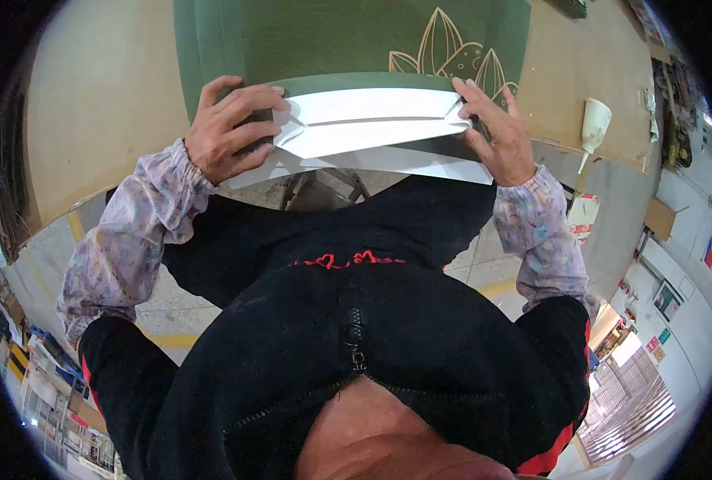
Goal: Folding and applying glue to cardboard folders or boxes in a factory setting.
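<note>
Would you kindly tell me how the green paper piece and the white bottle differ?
The green paper piece is broad and patterned; the white bottle is smaller and plain. Left hand and right hand touch the paper piece, while neither touches the bottle. Both items lie on the brown table.

Over the forearms go two loose pale lilac fabric sleeve covers point(124, 248) with a small multicoloured print, each gathered into a ruffled cuff point(181, 164) at the wrist. Beneath is a black long-sleeved cloth top point(444, 336), with a red stripe point(560, 448) down each upper arm. A dark toothed zipper point(357, 320) with a round ring pull point(354, 334) runs down the chest, and curling red embroidery point(348, 260) crosses the black cloth below it.
</note>
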Available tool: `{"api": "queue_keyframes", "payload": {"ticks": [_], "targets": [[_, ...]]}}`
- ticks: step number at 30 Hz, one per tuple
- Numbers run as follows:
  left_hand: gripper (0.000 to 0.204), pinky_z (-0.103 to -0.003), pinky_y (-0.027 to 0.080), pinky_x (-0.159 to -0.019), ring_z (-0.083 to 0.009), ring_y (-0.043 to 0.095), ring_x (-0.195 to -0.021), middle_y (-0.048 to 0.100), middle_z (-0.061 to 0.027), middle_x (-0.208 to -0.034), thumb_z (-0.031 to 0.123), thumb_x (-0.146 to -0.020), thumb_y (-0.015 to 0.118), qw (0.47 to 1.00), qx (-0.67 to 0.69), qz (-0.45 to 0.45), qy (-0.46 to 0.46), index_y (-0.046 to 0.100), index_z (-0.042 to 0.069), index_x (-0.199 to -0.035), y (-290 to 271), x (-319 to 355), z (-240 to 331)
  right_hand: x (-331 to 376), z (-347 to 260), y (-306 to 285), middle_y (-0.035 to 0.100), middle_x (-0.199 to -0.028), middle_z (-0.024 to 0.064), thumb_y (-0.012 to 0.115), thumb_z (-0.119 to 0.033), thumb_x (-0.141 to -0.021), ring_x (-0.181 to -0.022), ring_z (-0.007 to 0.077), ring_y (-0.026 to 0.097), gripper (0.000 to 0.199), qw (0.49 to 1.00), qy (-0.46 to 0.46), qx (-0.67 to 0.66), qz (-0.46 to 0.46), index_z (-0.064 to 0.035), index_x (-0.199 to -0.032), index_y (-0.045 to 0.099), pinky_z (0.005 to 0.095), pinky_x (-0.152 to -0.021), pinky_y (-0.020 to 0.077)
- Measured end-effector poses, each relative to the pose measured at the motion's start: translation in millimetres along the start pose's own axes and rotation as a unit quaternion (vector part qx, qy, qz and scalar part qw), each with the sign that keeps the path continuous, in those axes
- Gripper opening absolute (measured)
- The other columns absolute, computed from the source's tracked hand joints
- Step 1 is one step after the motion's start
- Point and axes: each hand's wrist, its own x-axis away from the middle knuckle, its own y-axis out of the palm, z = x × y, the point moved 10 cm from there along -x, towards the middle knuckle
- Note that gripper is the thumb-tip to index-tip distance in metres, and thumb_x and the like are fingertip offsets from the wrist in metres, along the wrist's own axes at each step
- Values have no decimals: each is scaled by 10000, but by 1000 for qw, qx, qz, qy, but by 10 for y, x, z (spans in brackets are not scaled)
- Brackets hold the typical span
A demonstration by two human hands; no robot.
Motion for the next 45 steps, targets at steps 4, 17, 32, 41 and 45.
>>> {"api": "queue_keyframes", "payload": {"ticks": [4, 17, 32, 41, 45], "targets": [[291, -512, 327, -963, -257, 545, -1170, 566, -64, -1208, 110, -691, 716, 1000, 0, 0, -3, 593, 125, -955, -7, -13, 3, -12, 0, -51, 513, -1369, 33, 703, -187, -784, -1285, 258, 463, 419, 998, 24, -52, 3, -97, -1099, 442, 605, -1074, 215], [254, -518, 295, -997, -284, 547, -1173, 594, -86, -1174, 102, -690, 669, 1000, 5, -18, -14, 624, 105, -940, 31, -4, -5, 155, 142, -32, 526, -1347, 103, 715, -28, -709, -1238, 303, 507, 406, 982, -46, -156, 98, -71, -1016, 453, 569, -1083, 273], [281, -522, 298, -993, -291, 558, -1163, 604, -93, -1159, 94, -661, 682, 1000, 3, -19, -17, 635, 103, -938, 38, -14, -11, 143, 71, -85, 510, -1357, 130, 666, -41, -731, -1202, 294, 534, 139, 983, -49, -145, 99, -50, -848, 592, 575, -1076, 269], [236, -530, 293, -990, -289, 548, -1178, 607, -95, -1160, 113, -707, 665, 999, 12, -29, -22, 641, 99, -942, 45, -22, -29, 120, 65, -37, 526, -1306, 100, 672, 22, -701, -1245, 325, 495, 152, 982, -23, -148, 114, -46, -810, 591, 590, -1077, 248], [211, -526, 288, -992, -287, 550, -1175, 610, -87, -1155, 117, -723, 659, 999, 19, -27, -27, 644, 102, -933, 20, -19, -43, 110, 82, -21, 528, -1264, 97, 682, 36, -704, -1242, 332, 498, 164, 977, -3, -172, 123, -39, -814, 587, 572, -1093, 228]]}}
